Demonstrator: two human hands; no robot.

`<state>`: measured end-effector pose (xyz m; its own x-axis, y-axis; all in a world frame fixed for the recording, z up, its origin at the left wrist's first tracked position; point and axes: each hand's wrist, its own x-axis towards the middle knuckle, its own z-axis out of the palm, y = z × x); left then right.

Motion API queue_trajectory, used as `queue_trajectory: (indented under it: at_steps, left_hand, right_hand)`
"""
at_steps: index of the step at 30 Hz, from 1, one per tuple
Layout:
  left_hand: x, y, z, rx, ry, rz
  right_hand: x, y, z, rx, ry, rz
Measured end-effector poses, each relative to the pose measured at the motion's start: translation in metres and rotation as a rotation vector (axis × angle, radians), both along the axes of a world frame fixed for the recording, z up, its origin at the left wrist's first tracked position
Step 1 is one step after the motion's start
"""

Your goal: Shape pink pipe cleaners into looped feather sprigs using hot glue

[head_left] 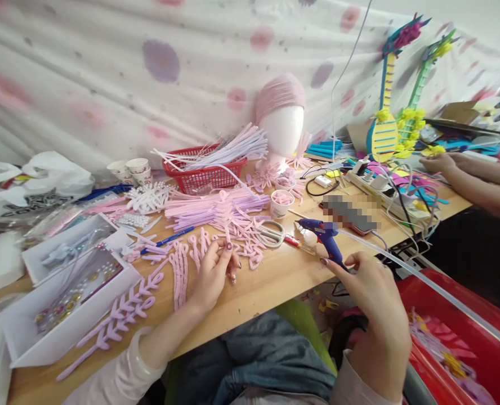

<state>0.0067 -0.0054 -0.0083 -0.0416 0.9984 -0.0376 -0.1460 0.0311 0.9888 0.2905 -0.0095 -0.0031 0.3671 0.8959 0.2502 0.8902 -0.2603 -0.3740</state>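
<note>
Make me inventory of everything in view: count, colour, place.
Foam head: one, white, rear
Plastic basket: one, red, rear
Fuzzy stems: many, pink and lilac, centre
Leafy fuzzy sprigs: two, lilac, front left
Open cardboard boxes: two, white, left
Scissors: one, greenish handles, centre
Plastic glue gun: one, blue, right
Instrument-shaped models: two, yellow and green, rear right
Power strip: one, white, right
Plastic bin: one, red, lower right
Another person's arms: two, far right
Left hand: one, bare, pinching pink stem
Right hand: one, bare, by glue gun

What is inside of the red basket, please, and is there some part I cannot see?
The red basket holds a bundle of pale fuzzy stems, reaching past its rim on both sides. The bundle covers the bottom, so anything lying lower cannot be seen.
</note>
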Motion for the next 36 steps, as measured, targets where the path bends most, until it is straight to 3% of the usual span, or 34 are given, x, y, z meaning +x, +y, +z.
queue_trajectory:
  at_steps: [5,8,11,25,36]
  left_hand:
    - [-0.001,0.001,0.0,0.025,-0.007,-0.002]
    - [-0.002,0.002,-0.001,0.026,0.0,0.01]
    - [-0.002,0.002,-0.001,0.03,-0.014,-0.006]
    - [-0.001,-0.001,0.001,-0.005,0.005,-0.034]
    - [0.0,0.0,0.001,0.001,-0.024,-0.025]
  right_hand:
    - [-0.056,-0.002,0.009,0.076,0.354,0.513]
    - [-0.087,0.012,0.001,0.052,0.351,0.686]
    - [-0.1,0.019,-0.008,0.032,0.268,0.77]
    - [-0.105,0.019,-0.007,0.067,0.196,0.761]
    - [-0.078,0.024,-0.011,0.118,0.233,0.591]
